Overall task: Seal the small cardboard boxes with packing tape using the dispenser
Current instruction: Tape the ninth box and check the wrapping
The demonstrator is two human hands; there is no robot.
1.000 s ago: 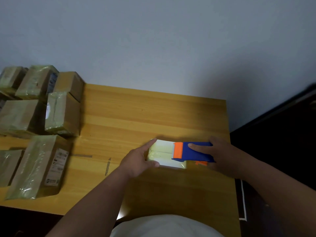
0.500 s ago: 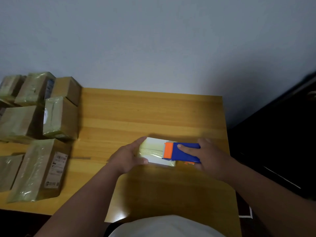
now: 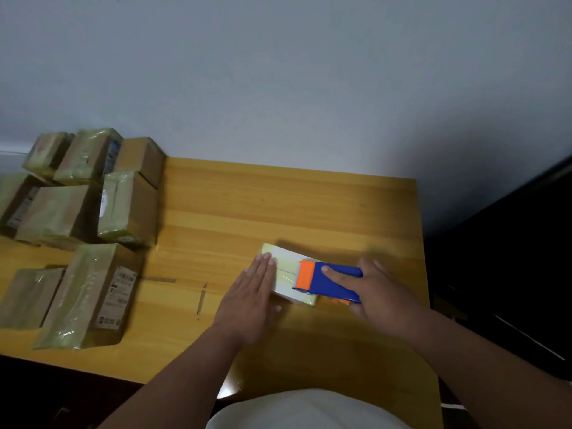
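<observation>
A small pale box (image 3: 286,267) lies on the wooden table (image 3: 278,205), right of centre. My left hand (image 3: 250,292) lies flat on the box's left part, fingers straight and together. My right hand (image 3: 380,292) grips the blue tape dispenser (image 3: 335,283), index finger stretched along its top. The dispenser's orange head (image 3: 305,278) sits on the right half of the box's top. Part of the box is hidden under the dispenser and my left hand.
Several taped brown cardboard boxes (image 3: 93,292) are stacked and spread over the table's left side. Two strips of tape (image 3: 201,297) stick to the tabletop left of the small box. The table's right edge borders dark floor (image 3: 495,274).
My left hand went from gripping the box's left end to lying flat on its top. The dispenser stays on the box's right half.
</observation>
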